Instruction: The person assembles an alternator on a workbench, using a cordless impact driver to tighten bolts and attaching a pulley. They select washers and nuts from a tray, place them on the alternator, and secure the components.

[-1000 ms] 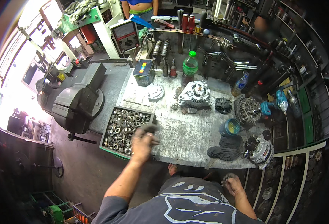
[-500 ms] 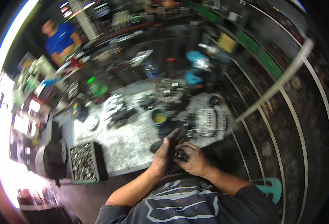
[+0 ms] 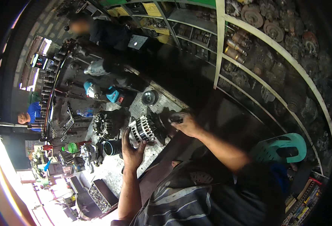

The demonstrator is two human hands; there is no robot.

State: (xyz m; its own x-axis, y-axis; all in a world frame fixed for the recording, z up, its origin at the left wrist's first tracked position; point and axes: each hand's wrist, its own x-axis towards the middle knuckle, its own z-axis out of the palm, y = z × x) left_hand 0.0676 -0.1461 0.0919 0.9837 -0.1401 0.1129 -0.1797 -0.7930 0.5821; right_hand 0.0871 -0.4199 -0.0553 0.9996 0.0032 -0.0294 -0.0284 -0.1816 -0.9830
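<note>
On the metal-topped workbench [image 3: 115,165] an alternator [image 3: 143,128] lies on its side, its finned silver body toward the left. My left hand [image 3: 132,152] grips the near left end of it, thumb and fingers spread around the casing. Beyond its other end, my right hand [image 3: 189,125] is closed on a small dark part [image 3: 176,119] whose kind I cannot make out. A second alternator [image 3: 105,125] sits farther left. Beside my left hand stands a dark tub [image 3: 108,148] with a teal rim. A round dark disc [image 3: 149,98] lies behind the alternator.
Teal power tools [image 3: 113,94] lie at the back of the bench. A box of small metal parts [image 3: 99,196] and a green bottle [image 3: 72,147] are on the left. Parts shelves [image 3: 275,71] and a teal stool [image 3: 282,148] stand right. A person [image 3: 109,35] is near a laptop [image 3: 137,42].
My hands were together in front of me and have parted. The left has taken hold of the alternator; the right has moved toward its other end. My view has swung right and tilted.
</note>
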